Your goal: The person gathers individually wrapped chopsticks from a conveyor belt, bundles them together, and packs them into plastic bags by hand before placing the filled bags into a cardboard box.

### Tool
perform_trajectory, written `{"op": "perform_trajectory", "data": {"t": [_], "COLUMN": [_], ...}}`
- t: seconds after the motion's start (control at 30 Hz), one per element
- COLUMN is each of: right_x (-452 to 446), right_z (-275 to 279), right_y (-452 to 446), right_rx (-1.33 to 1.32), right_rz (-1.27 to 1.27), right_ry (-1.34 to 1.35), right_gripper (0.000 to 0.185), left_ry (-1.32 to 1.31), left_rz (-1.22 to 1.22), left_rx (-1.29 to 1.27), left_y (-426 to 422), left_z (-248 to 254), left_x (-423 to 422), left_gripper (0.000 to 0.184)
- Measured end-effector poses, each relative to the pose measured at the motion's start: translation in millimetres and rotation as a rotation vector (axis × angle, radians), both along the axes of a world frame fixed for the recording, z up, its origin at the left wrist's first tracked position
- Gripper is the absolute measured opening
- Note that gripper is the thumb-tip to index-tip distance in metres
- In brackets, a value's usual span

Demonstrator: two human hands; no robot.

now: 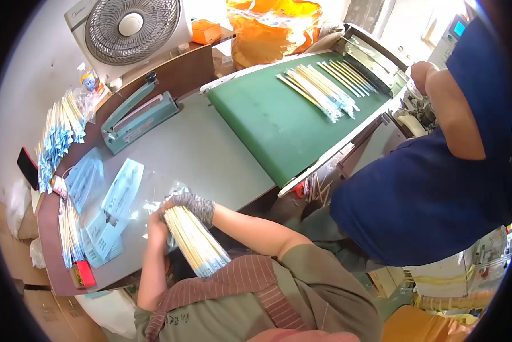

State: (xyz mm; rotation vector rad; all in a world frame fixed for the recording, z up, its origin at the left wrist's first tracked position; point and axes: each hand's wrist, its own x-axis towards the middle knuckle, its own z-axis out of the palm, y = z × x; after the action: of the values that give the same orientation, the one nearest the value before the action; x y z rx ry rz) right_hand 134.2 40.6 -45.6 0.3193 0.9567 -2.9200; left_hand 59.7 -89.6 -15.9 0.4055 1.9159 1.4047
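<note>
Near the table's front edge, my left hand [158, 223] and my right hand [183, 203] come together at the top end of a bundle of wrapped sticks [196, 239]. The bundle slants down toward the striped apron, its blue-printed ends lowest. My right hand has a grey covering at the wrist and is closed round the bundle. The fingers of my left hand bend against the same end, partly hidden. Clear plastic film shows beside the hands. Blue printed bags [105, 231] lie on the grey table [210, 142] to their left.
A teal sealer [139, 122] stands toward the table's back. Wrapped sticks [318, 88] lie on the green conveyor [256, 119]. More bundles [62, 131], a red box [85, 275] and a phone [27, 168] line the left edge. Another person [421, 199] stands at right.
</note>
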Motion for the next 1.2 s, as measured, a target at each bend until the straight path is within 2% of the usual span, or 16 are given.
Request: {"op": "perform_trajectory", "data": {"t": [0.1, 0.17, 0.23, 0.37, 0.43, 0.5, 0.57, 0.7, 0.73, 0.83, 0.93, 0.97, 1.0, 1.03, 1.13, 1.2], "right_x": [-2, 0, 8, 8, 19, 35, 72, 133, 148, 183, 155, 128, 101, 70, 11, -7], "right_z": [-3, 8, 28, 12, 13, 10, 24, -31, -45, -17, -9, 13, 35, 60, 31, 51], "right_y": [6, 8, 3, -9, -21, -30, -54, -74, -77, -81, -64, -64, -64, -70, -44, -34], "right_rx": [0.263, 0.402, 0.752, 0.843, 0.964, 0.912, 0.586, 0.917, 0.969, 0.708, 1.473, 1.127, 0.785, -0.050, 0.094, 0.200], "right_rz": [-0.137, -0.141, -0.171, -0.116, -0.285, -0.192, -0.184, -0.002, 0.111, -0.217, -0.088, -0.102, -0.131, -0.302, -0.226, -0.332], "right_ry": [-0.017, -0.100, -0.107, -0.054, -0.019, -0.062, -0.119, -0.008, -0.019, -0.218, -0.301, -0.280, -0.283, -0.266, -0.061, -0.143], "right_gripper": [0.021, 0.022, 0.026, 0.045, 0.064, 0.077, 0.075, 0.074, 0.074, 0.076, 0.067, 0.065, 0.063, 0.061, 0.052, 0.047], "left_ry": [0.406, 0.404, 0.724, 0.769, 0.885, 1.193, 1.157, 1.149, 1.152, 1.053, 0.787, 0.856, 0.651, 0.744, 0.788, 0.470], "left_rz": [-0.027, -0.017, -0.021, 0.024, -0.025, -0.142, -0.227, -0.868, -0.863, -0.500, -0.245, -0.267, -0.154, -0.121, 0.110, 0.265], "left_rx": [0.013, 0.108, 0.281, 0.193, 0.226, 0.339, 0.295, 0.439, 0.442, 0.264, 0.029, -0.009, 0.109, 0.200, 0.216, 0.438], "left_y": [-4, 1, 5, 4, -2, -10, -28, -87, -101, -123, -147, -144, -134, -124, -100, -93], "left_z": [-53, -56, -58, 5, 16, 26, 27, 16, 9, -3, -31, -28, -21, -14, -20, -18], "left_x": [-23, -29, -32, 1, 6, 13, 26, 52, 51, 59, 68, 64, 63, 55, 11, -12], "left_gripper": [0.018, 0.014, 0.018, 0.026, 0.027, 0.031, 0.031, 0.036, 0.036, 0.055, 0.075, 0.071, 0.064, 0.056, 0.044, 0.036]}}
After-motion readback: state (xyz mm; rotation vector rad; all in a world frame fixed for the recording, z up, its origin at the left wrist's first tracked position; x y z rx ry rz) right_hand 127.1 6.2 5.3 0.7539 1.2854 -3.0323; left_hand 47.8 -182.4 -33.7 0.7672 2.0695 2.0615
